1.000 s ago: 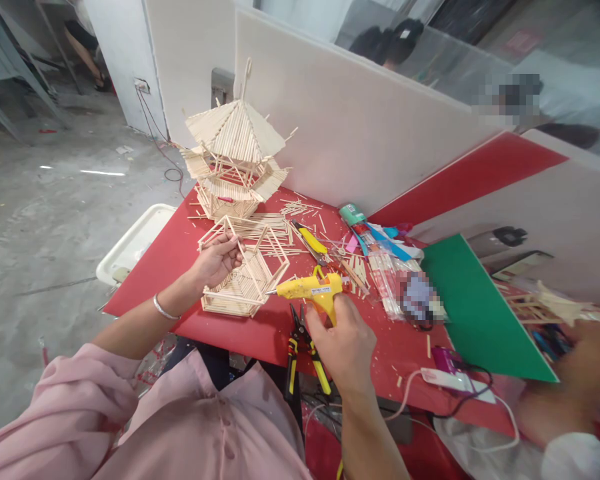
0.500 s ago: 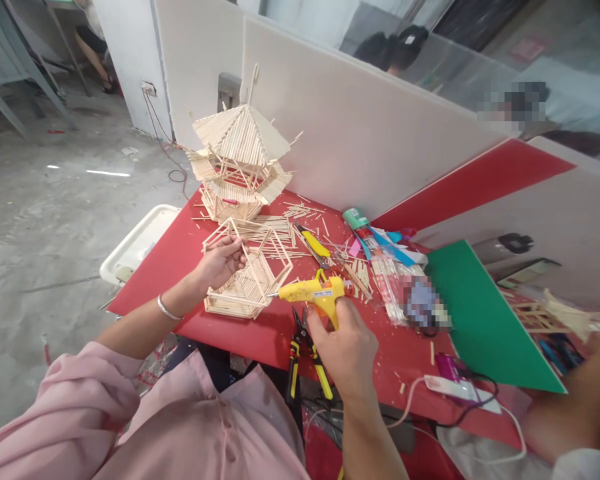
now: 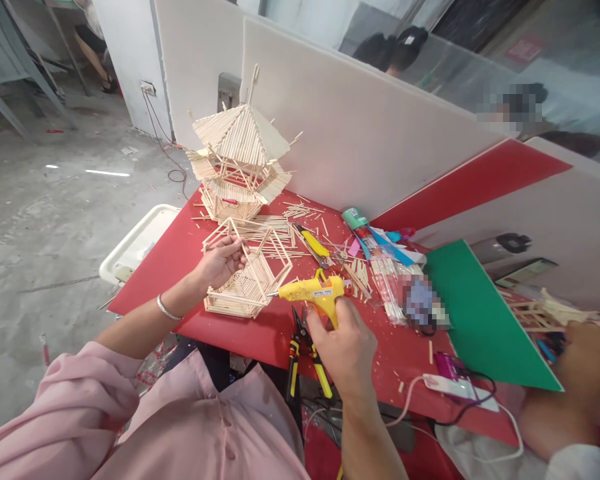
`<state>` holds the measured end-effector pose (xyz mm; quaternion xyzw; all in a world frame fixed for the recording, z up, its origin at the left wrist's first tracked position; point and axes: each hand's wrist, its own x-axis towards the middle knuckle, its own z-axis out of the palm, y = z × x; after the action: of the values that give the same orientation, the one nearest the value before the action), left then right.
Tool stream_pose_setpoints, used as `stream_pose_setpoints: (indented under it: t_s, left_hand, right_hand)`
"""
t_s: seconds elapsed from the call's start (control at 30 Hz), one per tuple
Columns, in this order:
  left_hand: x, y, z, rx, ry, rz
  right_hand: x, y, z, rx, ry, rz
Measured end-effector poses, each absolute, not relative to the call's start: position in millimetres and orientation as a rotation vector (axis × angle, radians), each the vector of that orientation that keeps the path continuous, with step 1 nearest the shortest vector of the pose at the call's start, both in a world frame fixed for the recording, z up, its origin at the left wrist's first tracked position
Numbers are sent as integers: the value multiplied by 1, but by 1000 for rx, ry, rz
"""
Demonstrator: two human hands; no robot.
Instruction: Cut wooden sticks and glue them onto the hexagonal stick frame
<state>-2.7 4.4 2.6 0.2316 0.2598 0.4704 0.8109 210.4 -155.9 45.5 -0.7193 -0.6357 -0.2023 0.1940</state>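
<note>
In my right hand is a yellow hot glue gun, its metal nozzle pointing left at the near right corner of a hexagonal stick frame. The fingers of my left hand pinch a wooden stick of that frame. The frame has a slatted hexagonal base and stands on the red table. Whether the nozzle touches the wood I cannot tell. Behind it rises a pagoda model built from the same sticks, with two tiers of slatted roof.
Pliers with black and yellow handles lie at the table's front edge. Yellow-handled cutters, loose sticks and bagged sticks lie beyond. A green board stands at right, beside another person's arm. A white power strip lies nearer.
My hands, the glue gun and the stick frame stay almost still. At the right, the other person's blurred hand has shifted slightly.
</note>
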Motion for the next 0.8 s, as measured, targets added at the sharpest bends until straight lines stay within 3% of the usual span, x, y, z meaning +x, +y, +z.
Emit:
stream_pose_setpoints:
  t_s: [0.8]
  left_hand:
    - [-3,3,5,495,561,1009]
  right_hand:
    - [209,-160,48,-2000,-1775,-548]
